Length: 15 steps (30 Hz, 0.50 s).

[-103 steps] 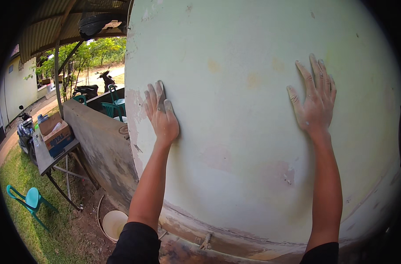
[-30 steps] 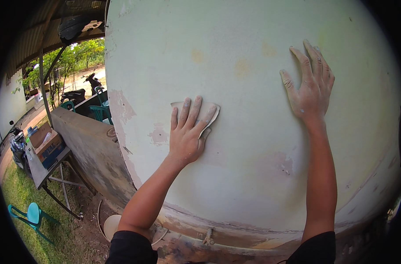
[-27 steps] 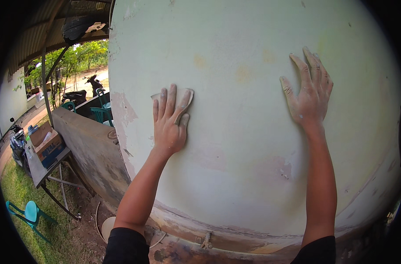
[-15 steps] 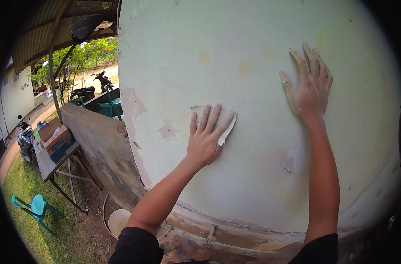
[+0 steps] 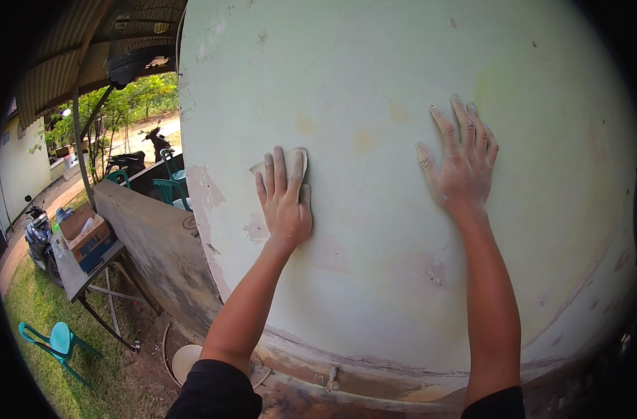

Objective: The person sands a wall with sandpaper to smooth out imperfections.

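My left hand (image 5: 284, 213) presses a folded piece of sandpaper (image 5: 257, 168) against a pale green wall (image 5: 374, 209). The paper's corners stick out beside the fingers; most of it is hidden under them. My right hand (image 5: 464, 166) lies with spread fingers on the wall, farther right and a little higher, holding nothing. Whitish dust coats both hands. Around them, the wall has worn pinkish patches (image 5: 430, 269) and faint yellowish spots.
A low concrete wall (image 5: 154, 223) adjoins at left. Beyond it stand a table with a cardboard box (image 5: 88, 234), a green plastic chair (image 5: 61, 339) on grass, and a parked motorbike (image 5: 39, 234). A round pale container (image 5: 185, 362) sits low near the wall's foot.
My left hand has slid left and slightly up across the wall with the sandpaper. My right hand appears lower and farther left in view, while the whole view has shifted slightly.
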Each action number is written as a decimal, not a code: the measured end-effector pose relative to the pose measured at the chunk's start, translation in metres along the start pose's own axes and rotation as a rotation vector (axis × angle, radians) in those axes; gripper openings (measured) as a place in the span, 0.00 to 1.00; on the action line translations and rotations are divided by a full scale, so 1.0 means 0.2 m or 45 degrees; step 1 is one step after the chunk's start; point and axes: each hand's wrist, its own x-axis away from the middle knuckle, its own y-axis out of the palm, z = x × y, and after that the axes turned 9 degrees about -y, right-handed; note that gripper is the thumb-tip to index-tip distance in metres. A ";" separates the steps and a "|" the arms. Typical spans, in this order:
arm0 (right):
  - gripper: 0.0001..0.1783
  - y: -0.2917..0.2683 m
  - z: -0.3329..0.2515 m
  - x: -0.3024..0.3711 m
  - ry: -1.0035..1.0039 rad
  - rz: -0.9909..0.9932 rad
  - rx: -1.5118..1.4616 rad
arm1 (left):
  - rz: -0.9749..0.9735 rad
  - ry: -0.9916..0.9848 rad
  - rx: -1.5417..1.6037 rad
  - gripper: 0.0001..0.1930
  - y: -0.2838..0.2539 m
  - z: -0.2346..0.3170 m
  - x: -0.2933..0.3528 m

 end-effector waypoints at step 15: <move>0.42 0.05 -0.33 0.13 0.325 -0.253 0.057 | -0.442 0.760 0.012 0.36 -0.27 -0.33 -0.25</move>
